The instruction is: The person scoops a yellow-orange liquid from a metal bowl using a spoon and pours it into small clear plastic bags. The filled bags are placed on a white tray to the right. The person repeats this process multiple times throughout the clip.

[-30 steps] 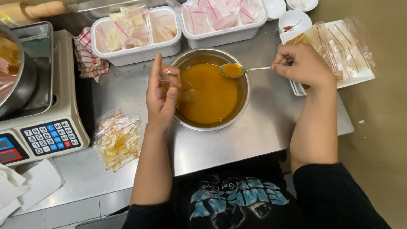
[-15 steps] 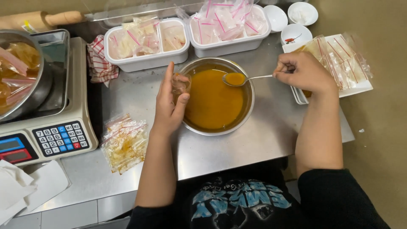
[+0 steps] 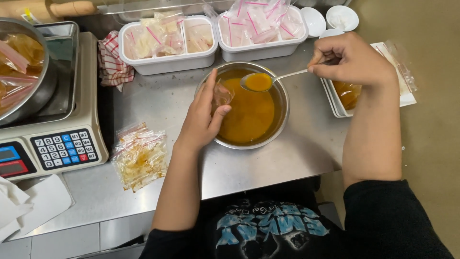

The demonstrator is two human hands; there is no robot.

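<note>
At far left, a beige digital scale [image 3: 57, 139] bearing a steel pan [image 3: 28, 91] of filled bags. Along the back, two white rectangular tubs [image 3: 167, 60] of pink-striped sachets, beside a red-checked cloth [image 3: 111, 62]. Near the front, a pile of small clear bags [image 3: 140, 156] on the steel counter [image 3: 268, 163].

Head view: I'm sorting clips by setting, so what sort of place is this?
Probably a food-prep station in a commercial kitchen. A steel counter holds a keypad scale, white tubs of small clear bags, and a bowl of orange sauce that the right hand spoons toward a bag in the left hand.
</note>
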